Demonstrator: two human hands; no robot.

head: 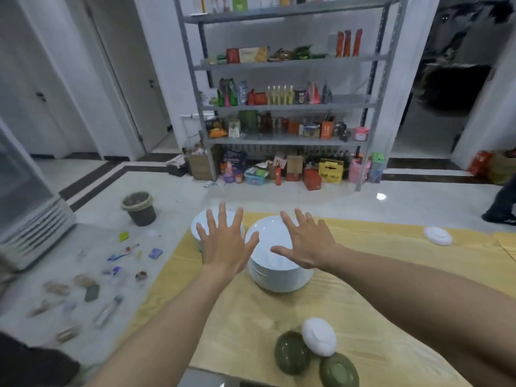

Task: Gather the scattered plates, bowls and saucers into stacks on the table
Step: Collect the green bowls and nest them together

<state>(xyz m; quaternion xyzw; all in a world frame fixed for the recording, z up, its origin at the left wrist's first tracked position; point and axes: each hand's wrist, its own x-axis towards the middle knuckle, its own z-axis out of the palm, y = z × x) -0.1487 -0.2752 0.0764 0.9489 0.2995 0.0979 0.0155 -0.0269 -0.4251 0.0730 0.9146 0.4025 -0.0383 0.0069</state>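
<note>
While both hands are spread flat and gripping nothing, the left hand (223, 244) over a stack of white plates (230, 216) at the table's far-left corner and the right hand (310, 244) over a second plate stack (279, 277) just beside it, the corner pile looks most at risk: a careless nudge could send it onto the tiled floor. The yellow tablecloth (391, 275) might slip under a shoved load. Two green bowls (291, 353), an upturned white bowl (319, 336) and a far white dish (437, 235) lie loose. Beyond stand a stocked metal rack (279, 106), a lined bin (139, 208) and floor litter (92, 289).
</note>
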